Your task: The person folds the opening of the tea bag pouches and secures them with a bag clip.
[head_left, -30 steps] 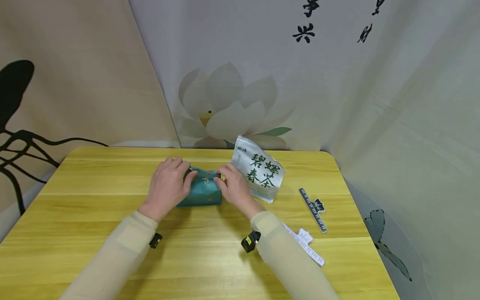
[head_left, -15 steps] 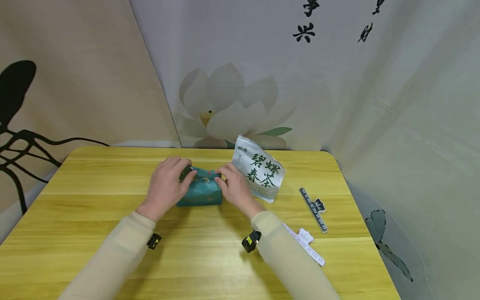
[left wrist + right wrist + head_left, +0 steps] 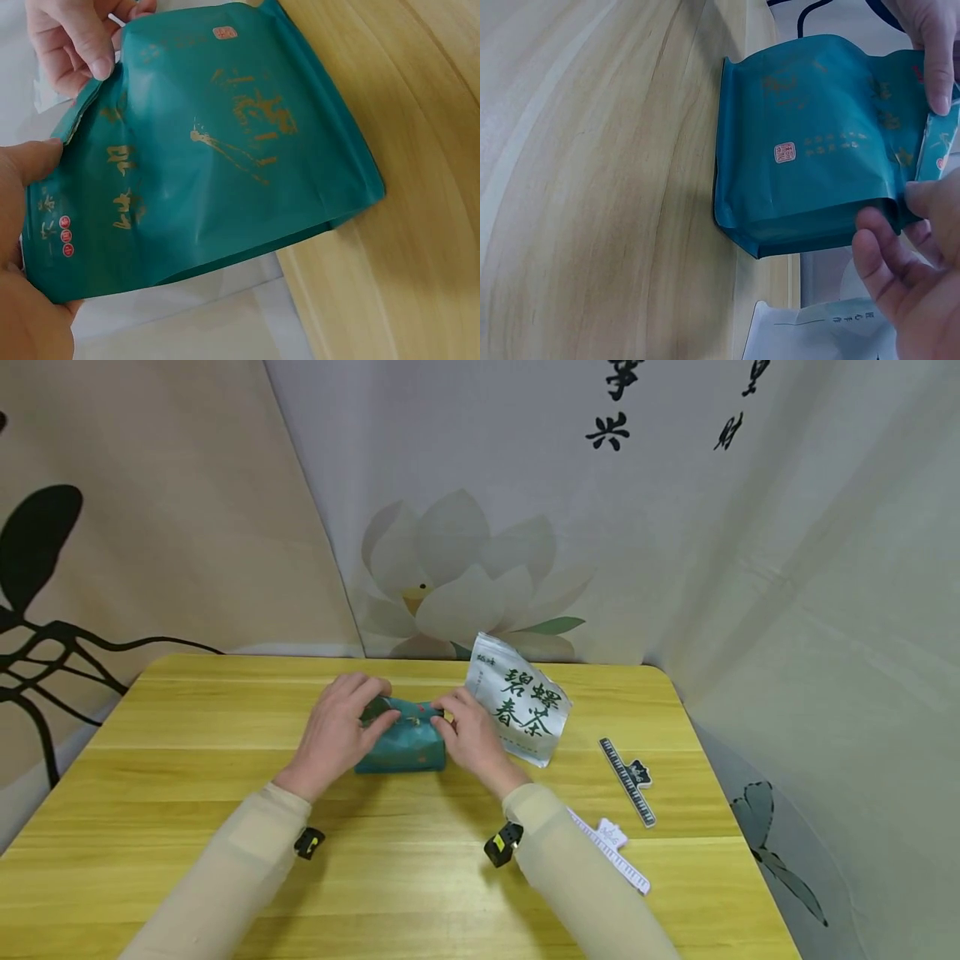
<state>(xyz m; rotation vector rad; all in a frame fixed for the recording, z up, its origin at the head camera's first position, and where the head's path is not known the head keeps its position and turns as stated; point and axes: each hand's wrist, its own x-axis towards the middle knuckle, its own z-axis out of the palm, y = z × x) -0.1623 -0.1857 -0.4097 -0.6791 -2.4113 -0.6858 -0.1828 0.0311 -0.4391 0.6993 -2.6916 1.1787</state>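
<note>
A teal pouch (image 3: 408, 750) with gold lettering stands on the table with its top folded over. My left hand (image 3: 337, 725) grips the left side of that top, thumb on the near face and fingers behind. At the right end, my right hand (image 3: 472, 735) pinches the same folded edge between thumb and fingers. In the left wrist view the pouch (image 3: 225, 150) shows its broad front and the left thumb (image 3: 37, 161) on the fold. The right wrist view shows the pouch's side (image 3: 802, 150), with some right-hand fingers (image 3: 881, 259) curled by its side crease.
Right behind the right hand stands a silver-white pouch (image 3: 517, 702) with dark green characters. A black ruler-like clip (image 3: 626, 781) and a white one (image 3: 611, 852) lie on the wooden table (image 3: 420, 877) to the right. A printed curtain (image 3: 480, 568) hangs behind.
The left hand's fingers and thumb have shifted slightly along the pouch's top, spreading apart so more of the top shows between them. The right hand keeps its pinch; the pouch stays put.
</note>
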